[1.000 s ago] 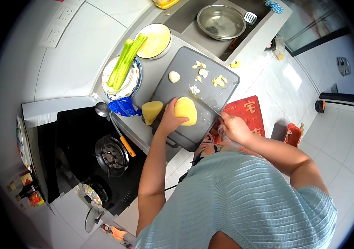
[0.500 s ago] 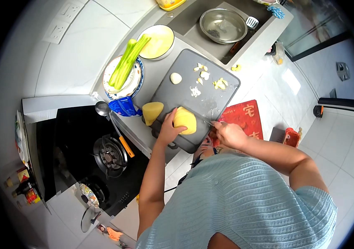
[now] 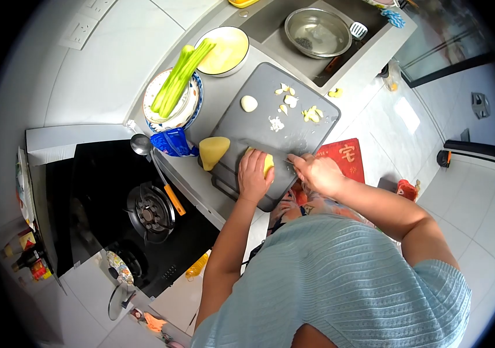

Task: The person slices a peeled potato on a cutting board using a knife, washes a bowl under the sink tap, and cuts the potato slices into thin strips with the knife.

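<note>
On the grey cutting board [image 3: 300,81], my left hand [image 3: 253,175] lies over a peeled yellow potato piece [image 3: 268,164], its fingers bent around the top and covering most of it. My right hand [image 3: 320,174] is closed on the handle of a knife [image 3: 279,154]. The blade reaches left over the board, just beyond the potato; whether it touches is unclear. Another potato piece [image 3: 214,151] rests at the board's left edge. Farther up the board are a round white piece [image 3: 248,104], a small chopped white pile [image 3: 276,123] and several garlic-like pieces [image 3: 312,113].
Celery stalks [image 3: 179,84] lie across stacked plates beside a pale bowl [image 3: 224,52]. A blue packet [image 3: 173,142] and a ladle [image 3: 141,144] are near the gas stove [image 3: 150,213]. A metal basin [image 3: 318,33] sits in the sink [image 3: 265,29].
My left hand has shifted from the potato's side to over its top, covering more of it. My right hand has moved slightly left and up with the knife.
</note>
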Available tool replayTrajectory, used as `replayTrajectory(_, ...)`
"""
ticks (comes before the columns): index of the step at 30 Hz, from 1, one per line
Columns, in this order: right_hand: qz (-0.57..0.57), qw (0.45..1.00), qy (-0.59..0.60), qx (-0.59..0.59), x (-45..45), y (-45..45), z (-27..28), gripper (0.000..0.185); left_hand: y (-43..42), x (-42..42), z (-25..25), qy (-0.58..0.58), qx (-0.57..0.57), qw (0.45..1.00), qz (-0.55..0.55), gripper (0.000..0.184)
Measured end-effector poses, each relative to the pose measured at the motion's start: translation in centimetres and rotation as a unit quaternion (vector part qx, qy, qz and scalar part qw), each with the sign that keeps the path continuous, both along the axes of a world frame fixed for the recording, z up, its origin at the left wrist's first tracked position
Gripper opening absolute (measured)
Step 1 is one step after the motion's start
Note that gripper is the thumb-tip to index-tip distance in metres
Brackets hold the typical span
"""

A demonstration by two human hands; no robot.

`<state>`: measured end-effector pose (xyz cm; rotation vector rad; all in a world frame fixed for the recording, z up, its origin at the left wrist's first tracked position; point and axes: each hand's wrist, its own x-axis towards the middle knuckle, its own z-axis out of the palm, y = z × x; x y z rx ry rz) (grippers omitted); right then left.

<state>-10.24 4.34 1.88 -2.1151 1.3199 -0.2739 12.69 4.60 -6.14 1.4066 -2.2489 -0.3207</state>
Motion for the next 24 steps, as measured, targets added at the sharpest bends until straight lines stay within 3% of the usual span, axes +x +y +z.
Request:
replayTrajectory(8,0.082,0.990,0.113,-0.016,0.4,0.6,1.7,0.052,-0.3,0.2,-1.5,-0.013,-0.037,0.999,0.012,0.040)
replayTrajectory(15,0.098,0.985,0.141,0.003,0.7,0.7,1.6,0.056,-0.4,-0.1,-1.3,-0.018,-0.055,0.998,0.024,0.034)
replayTrajectory(17,0.103,0.984,0.144,0.010,0.8,0.7,1.4,0.053,-0.4,-0.1,-1.4,-0.015,-0.057,0.998,0.026,0.033)
replayTrajectory(19,0.107,0.983,0.148,0.023,1.0,0.4,1.3,0.050,-0.2,0.0,-1.8,-0.014,-0.034,0.999,0.023,0.045)
replayTrajectory(24,0.107,0.981,0.165,0.012,1.7,0.0,0.3,0.037,-0.2,0.1,-2.1,-0.011,-0.041,0.999,0.026,0.044)
